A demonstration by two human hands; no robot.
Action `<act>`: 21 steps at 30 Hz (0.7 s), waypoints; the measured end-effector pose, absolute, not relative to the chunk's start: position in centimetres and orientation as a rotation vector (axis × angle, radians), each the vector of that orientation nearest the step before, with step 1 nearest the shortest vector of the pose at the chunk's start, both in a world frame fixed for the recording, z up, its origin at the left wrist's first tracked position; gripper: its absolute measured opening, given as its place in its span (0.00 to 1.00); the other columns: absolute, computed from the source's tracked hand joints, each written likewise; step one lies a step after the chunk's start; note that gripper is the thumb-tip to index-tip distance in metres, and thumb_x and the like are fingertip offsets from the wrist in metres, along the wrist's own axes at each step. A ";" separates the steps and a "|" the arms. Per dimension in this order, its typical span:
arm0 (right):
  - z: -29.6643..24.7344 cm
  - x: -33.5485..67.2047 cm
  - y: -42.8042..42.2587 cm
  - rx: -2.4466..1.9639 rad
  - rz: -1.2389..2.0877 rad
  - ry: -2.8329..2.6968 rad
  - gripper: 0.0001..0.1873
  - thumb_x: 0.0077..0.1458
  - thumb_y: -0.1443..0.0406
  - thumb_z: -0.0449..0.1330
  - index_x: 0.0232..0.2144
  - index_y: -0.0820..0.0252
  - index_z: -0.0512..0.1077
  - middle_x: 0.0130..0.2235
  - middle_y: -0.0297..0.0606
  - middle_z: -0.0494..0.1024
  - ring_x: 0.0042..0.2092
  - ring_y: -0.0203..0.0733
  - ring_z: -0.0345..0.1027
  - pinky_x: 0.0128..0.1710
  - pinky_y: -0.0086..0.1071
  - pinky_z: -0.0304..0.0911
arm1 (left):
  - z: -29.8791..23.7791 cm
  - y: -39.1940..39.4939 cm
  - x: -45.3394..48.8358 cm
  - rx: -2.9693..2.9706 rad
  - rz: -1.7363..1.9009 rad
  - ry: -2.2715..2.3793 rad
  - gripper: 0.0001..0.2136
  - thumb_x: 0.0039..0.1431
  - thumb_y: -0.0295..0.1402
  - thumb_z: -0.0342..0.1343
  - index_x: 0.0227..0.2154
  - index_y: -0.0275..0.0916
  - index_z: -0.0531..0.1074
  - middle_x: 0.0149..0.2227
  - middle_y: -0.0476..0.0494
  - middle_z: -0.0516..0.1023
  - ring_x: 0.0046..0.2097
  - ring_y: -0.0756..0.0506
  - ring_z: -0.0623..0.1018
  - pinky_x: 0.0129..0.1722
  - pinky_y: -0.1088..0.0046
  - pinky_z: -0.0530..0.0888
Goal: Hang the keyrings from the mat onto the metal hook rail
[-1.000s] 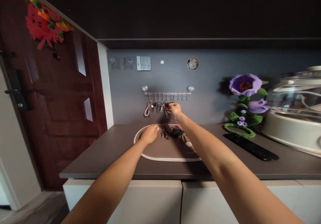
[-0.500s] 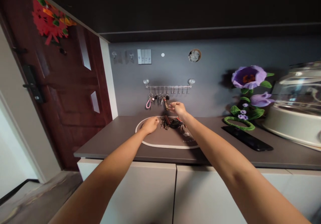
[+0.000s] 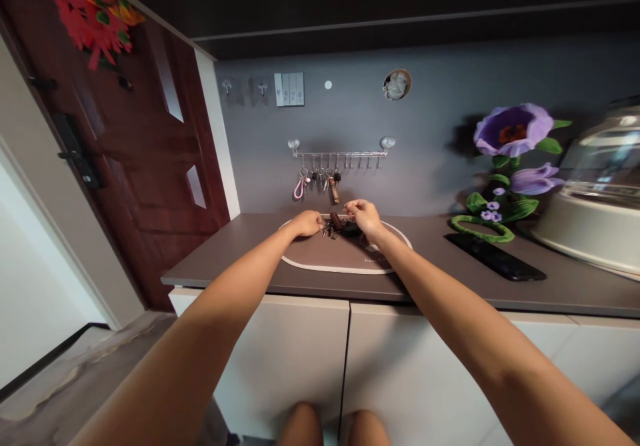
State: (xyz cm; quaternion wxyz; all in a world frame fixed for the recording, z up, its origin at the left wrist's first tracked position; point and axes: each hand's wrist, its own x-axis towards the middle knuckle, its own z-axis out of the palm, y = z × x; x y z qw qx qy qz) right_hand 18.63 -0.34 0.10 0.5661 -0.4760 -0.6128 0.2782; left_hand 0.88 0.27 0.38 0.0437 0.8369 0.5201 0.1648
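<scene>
A heap of keys (image 3: 332,227) with dark fobs lies on the brown oval mat (image 3: 320,254) with a pale rim. At the heap's left edge is my left hand (image 3: 307,223), its fingers curled closed against the keys; what they pinch, if anything, is too small to tell. My right hand (image 3: 365,217) hovers over the right side of the heap, fingers loosely bent and apart, nothing visible in them. Above, a clear hook rail (image 3: 345,155) on the wall carries several key sets on its left hooks, among them a pink loop (image 3: 299,189) and a brown patterned key fob (image 3: 335,193).
To the right, a black flat case (image 3: 495,257) lies before a purple flower ornament (image 3: 515,133). Beyond it stands a cream appliance with a clear cover (image 3: 595,233). A dark cabinet (image 3: 350,6) overhangs the counter; a red-brown door (image 3: 145,146) is left.
My right hand has dropped from beside the hanging brown fob to the heap, and the fob now hangs freely. My left hand has moved right to the keys. The view has tilted down.
</scene>
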 end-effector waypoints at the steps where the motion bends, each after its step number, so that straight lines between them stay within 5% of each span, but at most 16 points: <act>1: -0.2 18.7 -0.4 -1.140 0.584 -1.476 0.07 0.48 0.64 0.53 0.28 0.62 0.69 0.30 0.38 0.75 0.30 0.34 0.66 0.33 0.28 0.60 | 0.4 0.4 1.1 2.551 0.495 1.582 0.09 0.48 0.30 0.50 0.29 0.34 0.73 0.27 0.45 0.75 0.27 0.50 0.69 0.27 0.77 0.61; 8: -0.9 18.9 -0.5 -1.261 0.160 -1.744 0.10 0.50 0.63 0.51 0.29 0.60 0.70 0.30 0.36 0.74 0.33 0.36 0.65 0.37 0.29 0.58 | -0.7 1.0 1.8 2.422 0.661 1.560 0.08 0.45 0.30 0.51 0.27 0.34 0.73 0.26 0.47 0.74 0.27 0.51 0.68 0.26 0.78 0.62; 21: -0.7 18.8 -0.4 -1.303 0.115 -1.783 0.10 0.51 0.64 0.51 0.31 0.61 0.71 0.30 0.37 0.75 0.32 0.36 0.65 0.37 0.28 0.57 | -1.4 1.1 0.4 2.521 0.665 1.281 0.09 0.45 0.35 0.51 0.20 0.34 0.70 0.20 0.52 0.67 0.23 0.53 0.63 0.24 0.77 0.58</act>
